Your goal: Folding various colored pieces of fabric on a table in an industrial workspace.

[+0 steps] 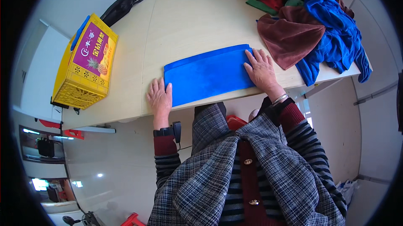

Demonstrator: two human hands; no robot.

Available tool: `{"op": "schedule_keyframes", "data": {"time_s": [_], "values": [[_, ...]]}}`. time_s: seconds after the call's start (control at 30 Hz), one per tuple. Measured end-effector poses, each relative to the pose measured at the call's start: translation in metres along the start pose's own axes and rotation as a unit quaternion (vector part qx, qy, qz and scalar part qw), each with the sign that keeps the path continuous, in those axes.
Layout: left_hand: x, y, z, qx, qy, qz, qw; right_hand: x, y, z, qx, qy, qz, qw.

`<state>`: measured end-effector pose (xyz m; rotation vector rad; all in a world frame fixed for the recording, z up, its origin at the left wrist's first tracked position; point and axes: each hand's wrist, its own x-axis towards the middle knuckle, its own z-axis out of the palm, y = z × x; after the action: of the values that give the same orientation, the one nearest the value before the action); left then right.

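Observation:
A bright blue cloth [205, 77], folded into a long flat rectangle, lies along the near edge of the table. A folded strip shows along its far side. My left hand [160, 96] rests flat at its left end, fingers stretched out and the thumb side by the cloth's edge. At the opposite end my right hand [261, 70] lies with fingers spread, thumb and fingertips on the cloth's right edge. Neither hand grips anything.
A pile of crumpled cloths [310, 20] in blue, brown, green and red sits at the table's right, partly over its edge. On the left stand a yellow plastic crate [79, 85] and, behind it, a black folded umbrella-like item [121, 8]. Red stools show below the table [176, 28].

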<state>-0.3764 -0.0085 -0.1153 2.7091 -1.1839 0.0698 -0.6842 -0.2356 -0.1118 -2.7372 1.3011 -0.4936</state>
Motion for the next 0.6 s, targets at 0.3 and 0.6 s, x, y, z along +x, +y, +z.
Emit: {"op": "schedule_keyframes", "data": {"time_s": [0.3,0.6], "values": [[-0.014,0.089,-0.018,0.038,0.091,0.191,0.977,0.004,-0.075,-0.015,0.048,0.033,-0.108,0.992],[-0.006,0.103,0.018,-0.049,0.073,0.263,0.961,0.01,-0.096,0.02,0.034,-0.023,-0.164,0.986]]}}
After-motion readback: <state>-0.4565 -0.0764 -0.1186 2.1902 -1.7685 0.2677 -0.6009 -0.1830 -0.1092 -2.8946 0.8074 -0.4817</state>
